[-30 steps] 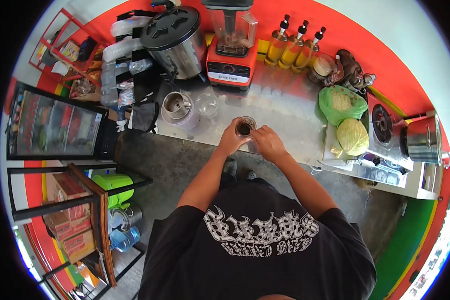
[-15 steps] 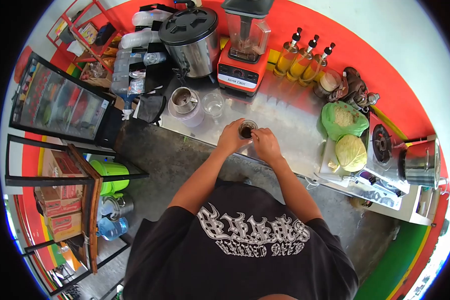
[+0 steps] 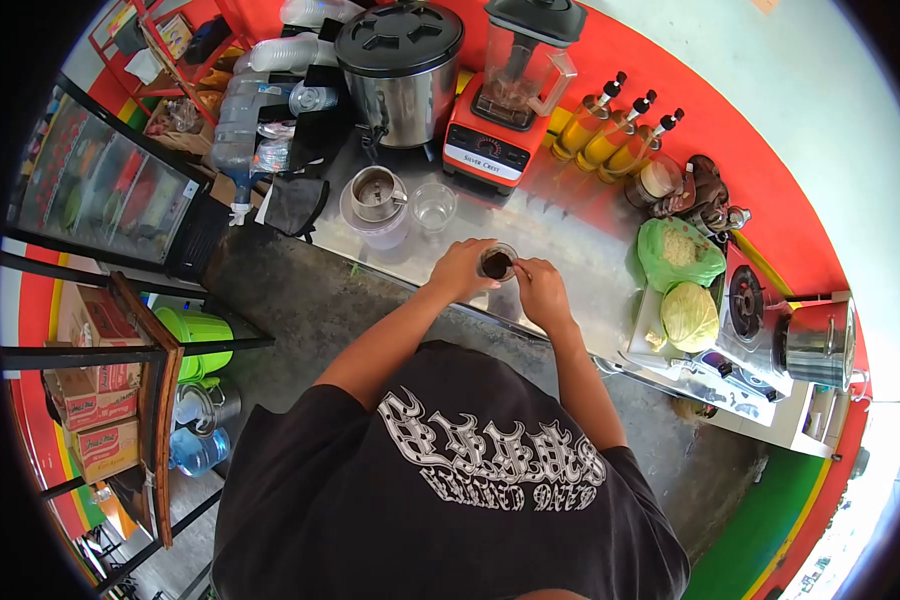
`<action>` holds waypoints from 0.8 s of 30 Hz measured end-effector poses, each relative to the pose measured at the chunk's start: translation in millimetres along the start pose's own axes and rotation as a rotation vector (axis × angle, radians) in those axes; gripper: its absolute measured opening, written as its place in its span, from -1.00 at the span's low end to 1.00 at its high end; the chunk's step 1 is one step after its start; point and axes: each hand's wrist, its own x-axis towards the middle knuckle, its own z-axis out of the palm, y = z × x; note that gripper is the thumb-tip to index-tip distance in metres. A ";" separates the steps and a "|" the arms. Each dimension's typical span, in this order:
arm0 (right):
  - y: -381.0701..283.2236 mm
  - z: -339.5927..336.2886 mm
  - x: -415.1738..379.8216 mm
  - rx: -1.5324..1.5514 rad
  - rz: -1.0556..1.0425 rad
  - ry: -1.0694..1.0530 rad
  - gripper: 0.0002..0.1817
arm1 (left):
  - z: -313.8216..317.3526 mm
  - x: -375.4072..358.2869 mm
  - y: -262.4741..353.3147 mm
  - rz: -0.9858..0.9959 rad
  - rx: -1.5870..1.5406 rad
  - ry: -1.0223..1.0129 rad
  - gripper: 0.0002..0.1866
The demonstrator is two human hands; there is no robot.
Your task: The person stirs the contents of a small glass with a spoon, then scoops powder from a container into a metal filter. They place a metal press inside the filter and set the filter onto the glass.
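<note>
**Small glass with dark contents, held at the front edge of the metal counter**

The left hand is wrapped around the glass; the right hand has its fingers pinched together at the rim, and whether they grip something thin cannot be told. Whether the glass rests on the metal or hangs just above it is also unclear.

Near it, to the left, stands a clear cup, then a metal cup set on top of a translucent tub. Behind these, a red blender and a steel urn crowd the back of the counter, beside three bottles of yellow liquid. Farther right are a green bag of pale bits, a cabbage and a stove with a tall pot alongside.

The left hand hides part of the glass wall, its dark contents cannot be identified, the metal cup covers the tub's opening, and the lens border cuts off the glass-fronted fridge.
</note>
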 end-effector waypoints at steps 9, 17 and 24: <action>-18.4 -10.4 -6.5 0.099 0.077 -0.080 -0.77 | -8.4 9.3 -12.2 0.033 0.023 -0.106 0.00; -35.7 -3.8 2.1 0.047 0.091 -0.013 -0.76 | -16.5 16.3 -10.4 0.061 0.030 -0.179 0.01; -34.4 -18.7 9.5 -0.050 0.203 -0.076 -0.78 | -31.3 38.7 -10.1 0.155 0.061 -0.417 0.07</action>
